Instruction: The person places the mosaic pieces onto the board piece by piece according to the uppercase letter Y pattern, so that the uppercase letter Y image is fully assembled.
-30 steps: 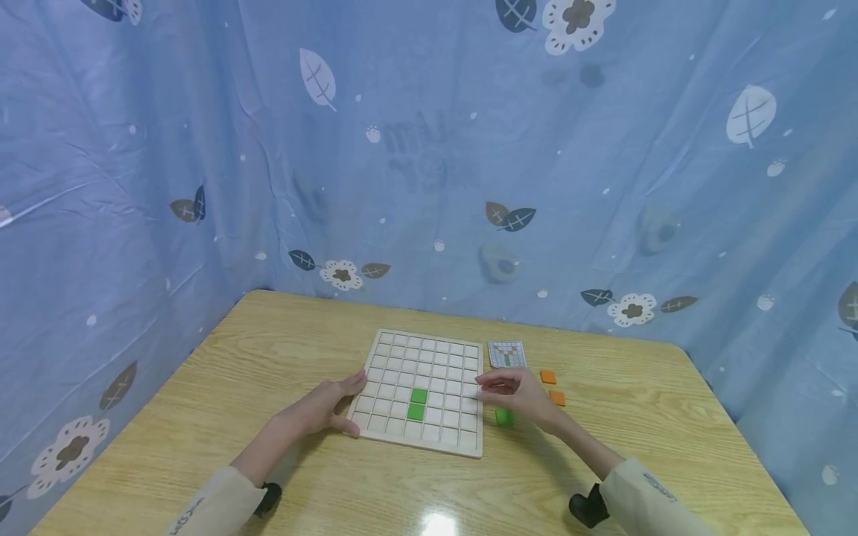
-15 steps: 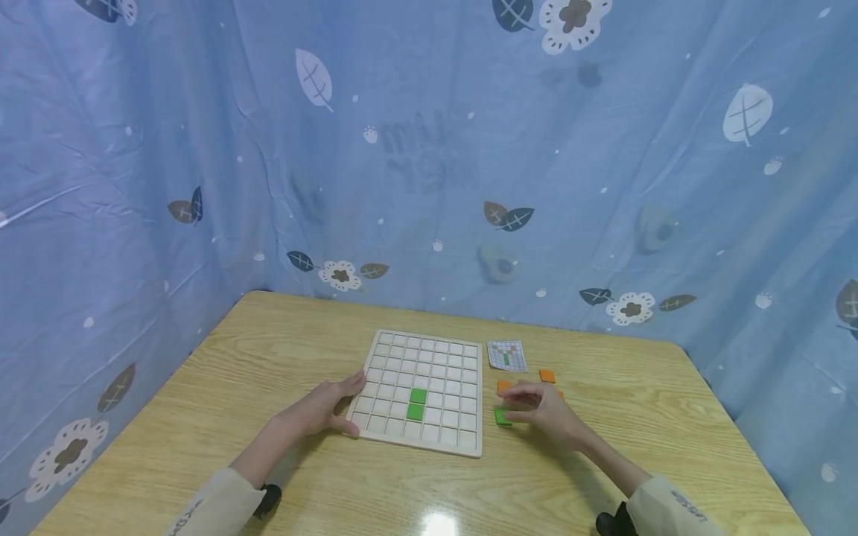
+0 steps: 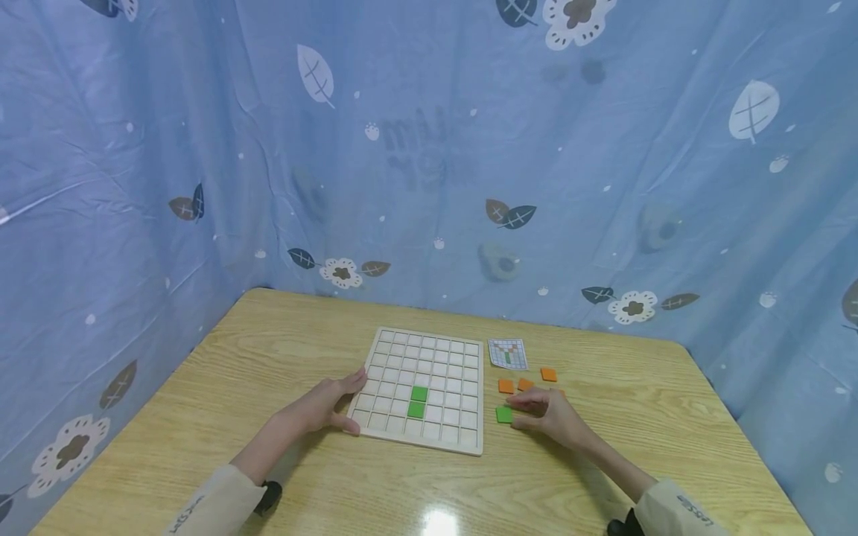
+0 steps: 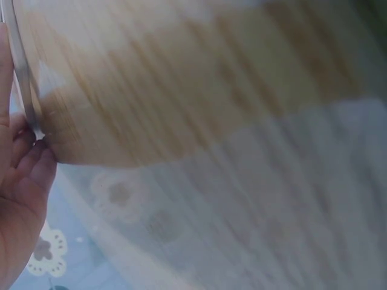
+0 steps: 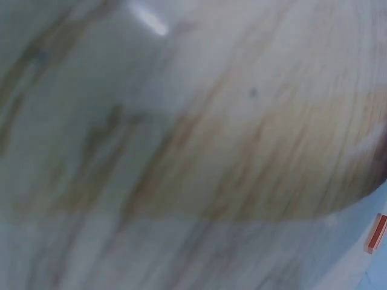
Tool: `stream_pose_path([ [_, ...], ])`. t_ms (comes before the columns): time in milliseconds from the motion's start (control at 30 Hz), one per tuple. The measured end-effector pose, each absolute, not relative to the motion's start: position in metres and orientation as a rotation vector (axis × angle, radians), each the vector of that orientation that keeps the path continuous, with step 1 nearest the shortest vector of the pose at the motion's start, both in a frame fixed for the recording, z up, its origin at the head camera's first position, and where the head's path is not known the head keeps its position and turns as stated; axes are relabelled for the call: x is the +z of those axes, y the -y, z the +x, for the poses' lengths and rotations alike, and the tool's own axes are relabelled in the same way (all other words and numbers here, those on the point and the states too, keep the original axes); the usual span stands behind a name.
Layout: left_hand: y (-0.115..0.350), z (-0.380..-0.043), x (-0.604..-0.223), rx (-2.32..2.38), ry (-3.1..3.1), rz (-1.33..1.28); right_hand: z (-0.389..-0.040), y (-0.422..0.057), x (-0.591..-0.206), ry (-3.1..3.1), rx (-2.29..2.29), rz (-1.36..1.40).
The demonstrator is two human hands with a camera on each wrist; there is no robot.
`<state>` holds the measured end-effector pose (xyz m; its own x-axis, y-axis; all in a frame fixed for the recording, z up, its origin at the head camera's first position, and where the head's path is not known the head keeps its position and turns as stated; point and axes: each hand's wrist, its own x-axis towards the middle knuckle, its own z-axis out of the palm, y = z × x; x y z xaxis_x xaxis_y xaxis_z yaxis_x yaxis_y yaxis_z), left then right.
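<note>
A square white grid board (image 3: 457,372) lies on the table, with two green tiles (image 3: 416,409) in neighbouring cells of one column. My left hand (image 3: 328,406) rests against the board's left edge, thumb near the lower-left corner and fingers higher up. In the left wrist view, that hand (image 4: 24,193) touches the board's rim. To the right of the board my right hand (image 3: 553,418) hovers low, thumb and forefinger apart, the fingertips beside a loose green tile (image 3: 504,415). Whether they touch it I cannot tell. The right wrist view shows an orange-red tile (image 5: 376,234).
Several orange tiles lie right of the board, among them one near its edge (image 3: 506,385) and one farther off (image 3: 548,374); another is partly hidden by the right hand. Behind them lies a small pattern card (image 3: 507,354). A blue patterned curtain (image 3: 429,149) hangs behind the table.
My right hand has moved right and slightly toward me from the board's right edge, uncovering orange tiles and the loose green tile. The left hand and the board have stayed put.
</note>
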<state>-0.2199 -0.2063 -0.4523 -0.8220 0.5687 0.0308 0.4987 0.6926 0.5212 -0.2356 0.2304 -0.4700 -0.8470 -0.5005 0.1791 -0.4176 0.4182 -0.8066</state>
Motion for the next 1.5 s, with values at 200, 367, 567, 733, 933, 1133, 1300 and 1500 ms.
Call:
stream_pose_path([
  [200,0.206,-0.22,-0.452,0.802,-2.763,0.885,-0.233,-0.227,-0.464,-2.593,-1.351,-0.874],
  [367,0.207,-0.22,-0.453,0.822,-2.752,0.878,-0.233,-0.227,-0.463,-2.606,-1.301,-0.862],
  [567,0.207,-0.22,-0.455,0.84,-2.744,0.874,-0.236,-0.228,-0.471,-2.689,-1.241,-0.901],
  [733,0.207,-0.219,-0.455,0.856,-2.734,0.869,-0.237,-0.228,-0.475,-2.698,-1.243,-0.947],
  [933,0.206,-0.219,-0.454,0.853,-2.735,0.878,-0.238,-0.227,-0.475,-2.651,-1.325,-0.905],
  [1133,0.206,-0.218,-0.454,0.866,-2.732,0.878,-0.238,-0.225,-0.47,-2.622,-1.378,-0.86],
  [1300,0.207,-0.218,-0.454,0.862,-2.736,0.868,-0.238,-0.222,-0.465,-2.594,-1.474,-0.813],
  [1500,0.207,-0.218,-0.453,0.892,-2.731,0.872,-0.242,-0.218,-0.455,-2.631,-1.485,-0.823],
])
